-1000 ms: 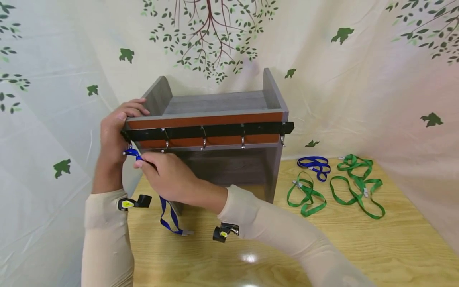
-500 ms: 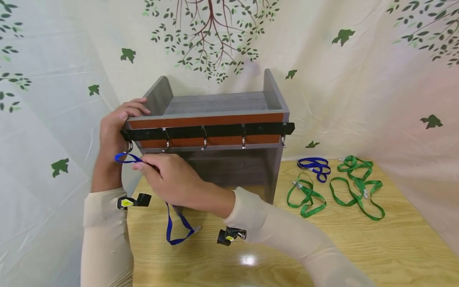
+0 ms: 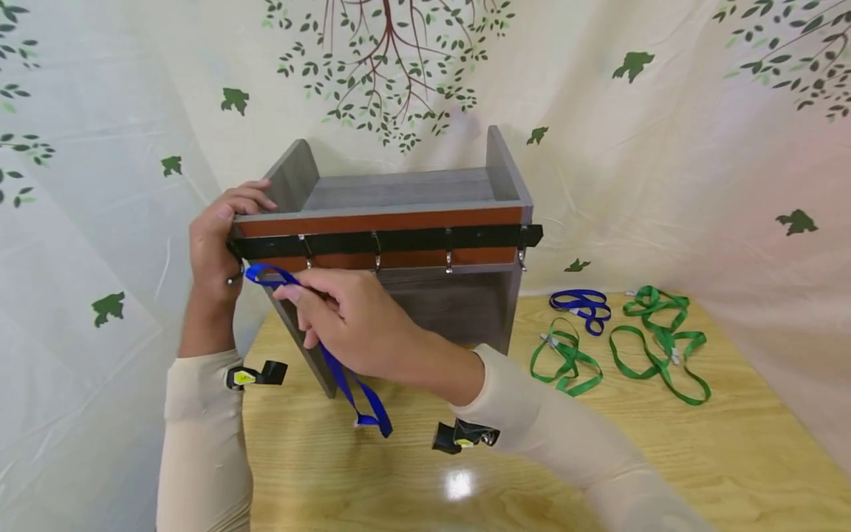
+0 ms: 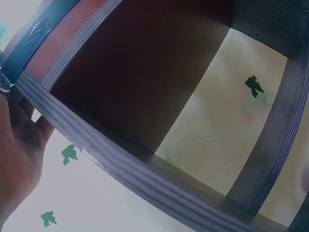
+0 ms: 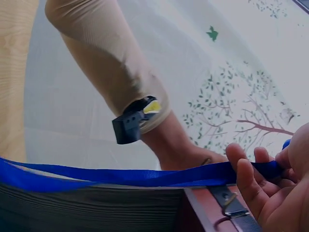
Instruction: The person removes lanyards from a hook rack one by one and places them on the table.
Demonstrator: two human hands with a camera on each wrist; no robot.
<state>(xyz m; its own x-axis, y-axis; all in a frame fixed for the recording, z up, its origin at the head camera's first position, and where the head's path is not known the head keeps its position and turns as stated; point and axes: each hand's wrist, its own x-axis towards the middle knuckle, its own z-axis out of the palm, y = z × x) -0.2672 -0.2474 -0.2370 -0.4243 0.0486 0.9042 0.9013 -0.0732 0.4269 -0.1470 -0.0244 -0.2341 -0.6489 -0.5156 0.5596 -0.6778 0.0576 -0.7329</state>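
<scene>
My right hand (image 3: 359,318) pinches a blue lanyard (image 3: 337,373) between thumb and fingers, beneath the left part of a black hook rail (image 3: 412,240). A small loop of it sticks out leftward from the fingertips, just right of the leftmost hook (image 3: 234,279); its long end dangles below. In the right wrist view the blue strap (image 5: 116,177) stretches away from the curled fingers. My left hand (image 3: 216,244) grips the upper left corner of a grey wooden shelf (image 3: 399,188), fingers over the side panel. The left wrist view catches part of that hand (image 4: 19,154) beside the panel.
On the wooden table (image 3: 532,473), right of the shelf, lie a folded blue lanyard (image 3: 581,301) and several green lanyards (image 3: 568,362). More metal hooks (image 3: 448,258) hang along the rail. A pale cloth backdrop (image 3: 578,148) with leaf prints rises close behind and at the sides.
My right hand has moved right, drawing the lanyard's loop away from the leftmost hook. The dangling end has swung right too. My left hand keeps its grip on the shelf corner.
</scene>
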